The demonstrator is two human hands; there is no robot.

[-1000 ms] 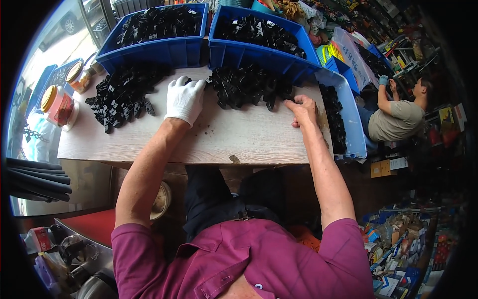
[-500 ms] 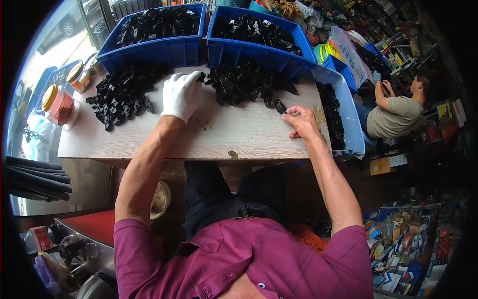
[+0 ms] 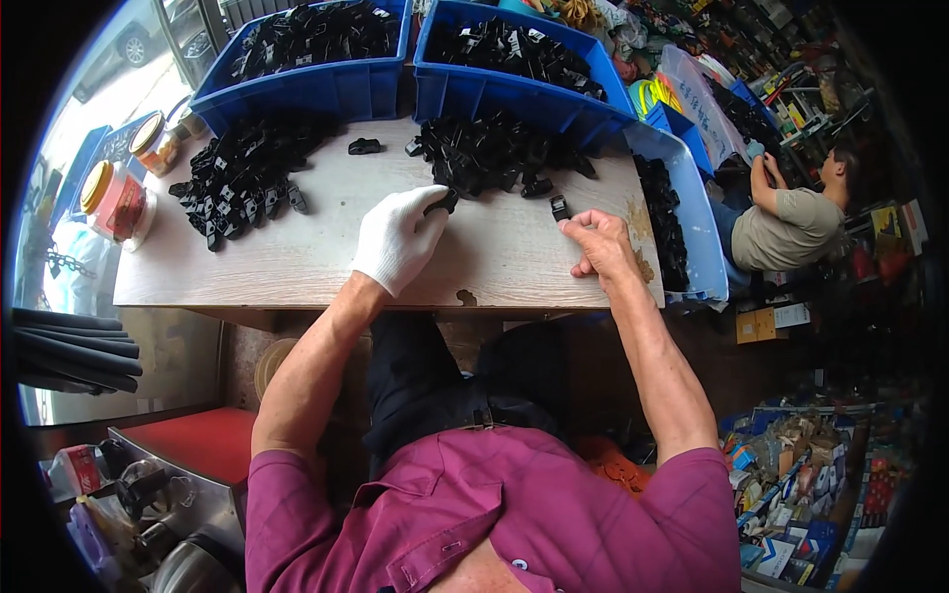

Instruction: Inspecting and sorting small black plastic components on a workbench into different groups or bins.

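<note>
At the left edge of the tabletop (image 3: 257, 282) stand a big jar (image 3: 121, 212) and a small jar (image 3: 155, 148), both with lids. Next comes a left pile (image 3: 232, 188) of black plastic clips, with a blue bin (image 3: 306, 94) full of more clips behind it. A lone clip (image 3: 365, 146) lies flat in the gap between the 2 piles. It could get pushed into the wrong pile if a sleeve or a hand bumped it. The left hand (image 3: 397, 242) wears a white glove, and its thumb and fingers are pinched on a black clip (image 3: 442, 204), near the right pile (image 3: 484, 158). The glove's cloth may be slippery, so that clip could slide out if the pinch is weak. Behind the right pile is another blue bin (image 3: 514, 97), full too. The pile sits very close to the bin, so a hard poke could make clips tumble and mix. The right hand (image 3: 601, 245) is bare. Its thumb and pointer finger are closed on the end of a small clip (image 3: 560, 208), just in front of the pile. Holding only the end could let it twist or drop. At the far right is a pale blue tub (image 3: 702, 222) with black pieces inside.
</note>
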